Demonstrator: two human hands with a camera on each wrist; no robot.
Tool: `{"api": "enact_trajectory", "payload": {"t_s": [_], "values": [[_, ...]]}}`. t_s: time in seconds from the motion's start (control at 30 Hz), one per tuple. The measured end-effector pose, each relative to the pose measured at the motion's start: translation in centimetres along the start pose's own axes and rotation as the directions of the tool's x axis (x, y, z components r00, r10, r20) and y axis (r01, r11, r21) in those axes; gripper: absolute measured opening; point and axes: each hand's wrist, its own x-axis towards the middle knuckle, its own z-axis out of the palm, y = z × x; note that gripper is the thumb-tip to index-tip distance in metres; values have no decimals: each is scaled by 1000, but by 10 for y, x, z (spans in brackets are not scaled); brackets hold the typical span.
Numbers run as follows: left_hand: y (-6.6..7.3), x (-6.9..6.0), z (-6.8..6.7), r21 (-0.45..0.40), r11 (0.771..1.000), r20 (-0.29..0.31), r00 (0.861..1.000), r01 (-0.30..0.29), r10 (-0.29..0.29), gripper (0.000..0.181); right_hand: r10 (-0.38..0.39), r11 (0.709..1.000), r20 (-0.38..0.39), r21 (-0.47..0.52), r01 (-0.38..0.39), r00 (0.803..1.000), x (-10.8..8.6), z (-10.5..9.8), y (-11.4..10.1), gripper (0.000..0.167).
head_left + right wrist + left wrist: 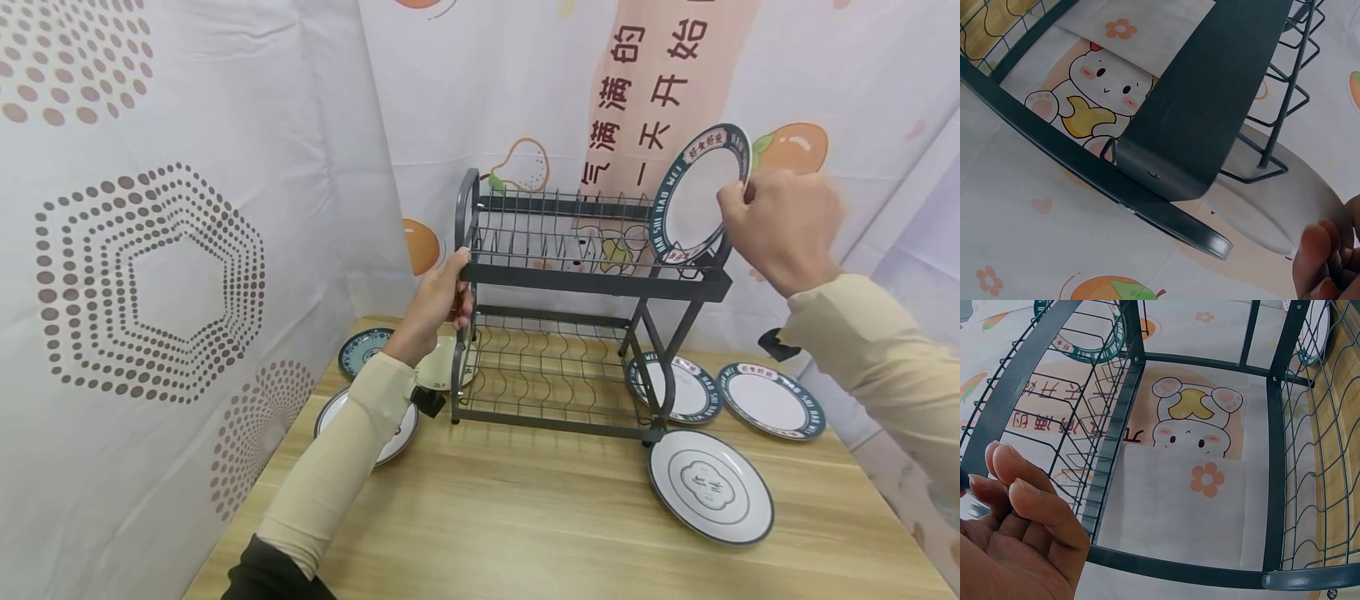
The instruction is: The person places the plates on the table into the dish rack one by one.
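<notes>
Teal-rimmed plate [703,200] stands tilted at the right end of the dish rack [585,282]'s upper tier, the right hand [787,227] pinching its edge, presumably against tipping; the left hand [435,302] grips the rack's left end, likely bracing it.

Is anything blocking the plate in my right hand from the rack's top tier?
Nothing visible: the plate, held in your right hand, is at the right end of the top tier. Your left hand holds the left end of the rack.
</notes>
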Motion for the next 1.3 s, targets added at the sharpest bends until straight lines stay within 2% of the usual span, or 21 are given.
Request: {"api": "enact_trajectory", "payload": {"t_s": [0.17,0.6,0.8,0.97,1.17,1.3], "values": [[0,-1,-1,-8,1000,2,1000,-1,1,60,-5,1000,-8,18,5,1000,1,4,1,42],[-2,1,0,-15,1000,5,1000,-4,4,60,70,997,136,3,-71,988,4,5,5,42],[0,0,0,-8,1000,-1,1000,0,0,60,98,994,205,18,-104,974,3,3,8,45],[1,0,0,-1,1000,-1,1000,-8,8,61,107,993,233,30,-117,967,1,-1,10,46],[0,0,-1,6,1000,-9,1000,8,-8,60,124,987,294,66,-150,948,-4,-4,14,58],[1,0,-1,5,1000,-14,1000,20,-20,60,130,981,296,101,-166,946,-12,-4,21,64]]}}
